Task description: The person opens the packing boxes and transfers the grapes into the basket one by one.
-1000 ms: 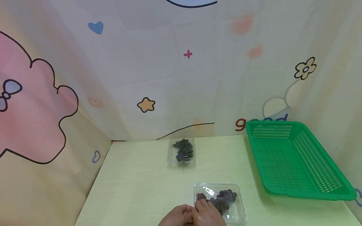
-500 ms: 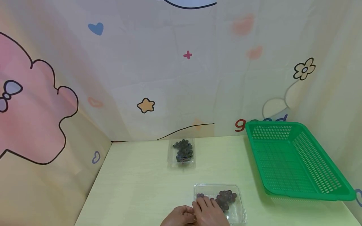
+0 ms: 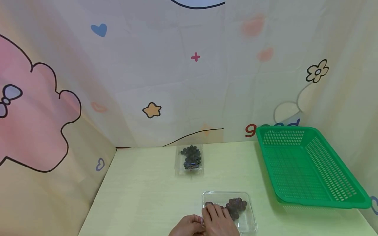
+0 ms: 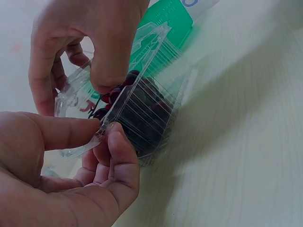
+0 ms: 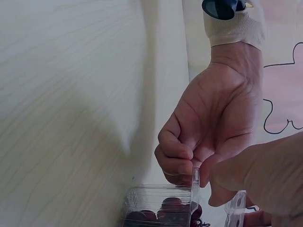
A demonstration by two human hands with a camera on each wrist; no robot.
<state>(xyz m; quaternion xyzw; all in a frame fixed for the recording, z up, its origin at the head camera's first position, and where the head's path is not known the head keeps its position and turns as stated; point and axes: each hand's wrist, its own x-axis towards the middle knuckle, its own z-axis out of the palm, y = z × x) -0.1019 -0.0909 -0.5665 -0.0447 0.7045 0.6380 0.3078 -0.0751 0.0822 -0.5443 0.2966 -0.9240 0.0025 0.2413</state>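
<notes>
In the head view, a clear plastic clamshell box (image 3: 250, 214) with dark grapes (image 3: 236, 206) lies near the table's front edge. My left hand (image 3: 189, 225) is at its near left corner. The left wrist view shows that hand's thumb and index finger pinching the rim of the box's lower half (image 4: 156, 47). My right hand (image 3: 220, 222) lies over the box, fingers on top of the lid (image 4: 71, 97) and thumb in the gap between lid and rim. In the right wrist view, the lid (image 5: 235, 208) stands apart from the box (image 5: 156, 194).
Farther back on the table (image 3: 138, 183) stands another clear box (image 3: 179, 165) of dark grapes (image 3: 192, 158). A big green basket (image 3: 273, 183) occupies the right side, against a printed curtain (image 3: 177, 82) behind the table.
Both hands have shifted slightly right, with the right hand's fingers reaching a little farther over the lid. The boxes and the basket stay in place.
</notes>
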